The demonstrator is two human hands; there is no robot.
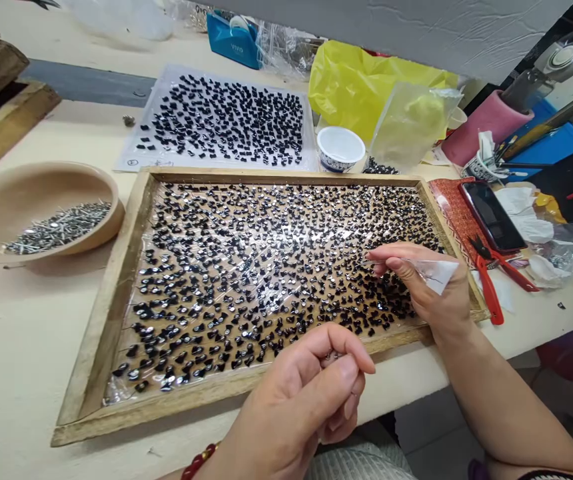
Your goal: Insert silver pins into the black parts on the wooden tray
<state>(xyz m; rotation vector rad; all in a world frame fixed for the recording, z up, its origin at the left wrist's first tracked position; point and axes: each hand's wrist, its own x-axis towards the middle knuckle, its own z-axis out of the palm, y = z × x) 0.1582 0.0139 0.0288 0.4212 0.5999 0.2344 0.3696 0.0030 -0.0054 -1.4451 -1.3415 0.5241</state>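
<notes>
My right hand (434,293) is over the right part of a wooden-framed tray (139,427), pinching a small clear plastic cone with a white wide end (441,275), like a little piping bag. Its tip is near the small black pieces (206,310) that cover the tray in rows, many with a shiny dot on top. Clear film lies under these pieces. In front of the tray's near edge, my left hand (311,393) is curled closed. A few tiny shiny bits (334,358) show between its fingers; their kind is hard to make out.
Left of the tray, a beige bowl (101,173) contains many metal pins. Behind it lies a white sheet (139,143) of black pieces. A white cup (341,148) and yellow plastic bag (346,80) stand beyond. On the right are red-handled pliers (489,293) and a phone (494,217).
</notes>
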